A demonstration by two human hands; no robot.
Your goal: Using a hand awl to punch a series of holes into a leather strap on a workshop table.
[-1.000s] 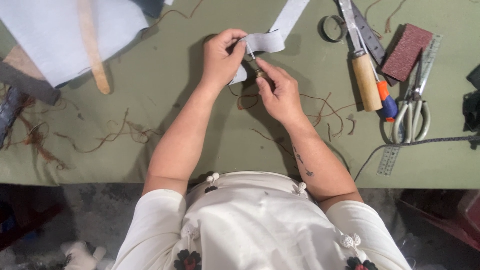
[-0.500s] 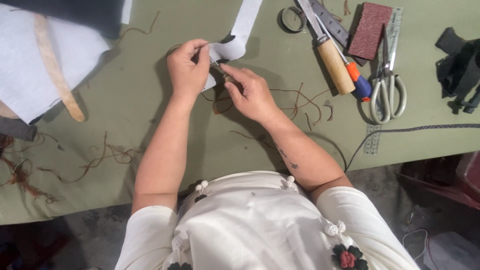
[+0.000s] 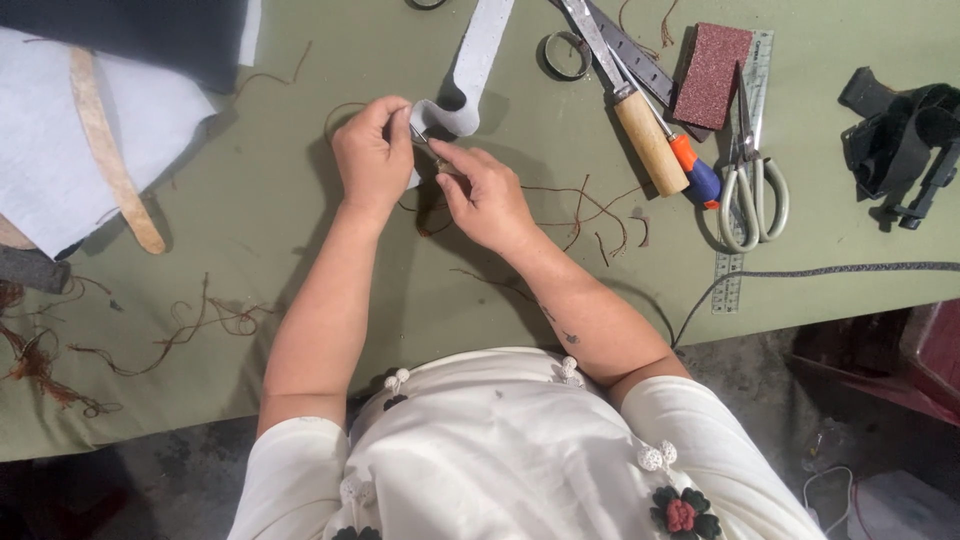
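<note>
- I see my left hand [image 3: 372,160] pinched shut on the lower end of a long pale grey felt strip [image 3: 470,70], which runs up the olive-green table [image 3: 250,260] and off the top edge of the view.
- My right hand [image 3: 487,195] sits just beside the left, its thumb and forefinger closed on something small and thin at the strip's folded end; I cannot tell what that is.
- Loose brown thread scraps [image 3: 590,210] lie on the cloth right of my right hand, and more tangle near the left edge of the table.
- To the right, well apart from my hands, lie a wooden-handled knife [image 3: 630,110], a tool with an orange and blue handle [image 3: 693,170], a dark red sanding block [image 3: 712,62], pale-handled scissors [image 3: 752,170] on a steel ruler [image 3: 732,270], and a small metal ring [image 3: 566,55].
- A black cable [image 3: 830,270] crosses toward the near table edge.
- At the left, a white fabric sheet [image 3: 60,150] carries a tan wooden strip [image 3: 110,150].
- The widest open cloth is between my forearms and the near edge.
</note>
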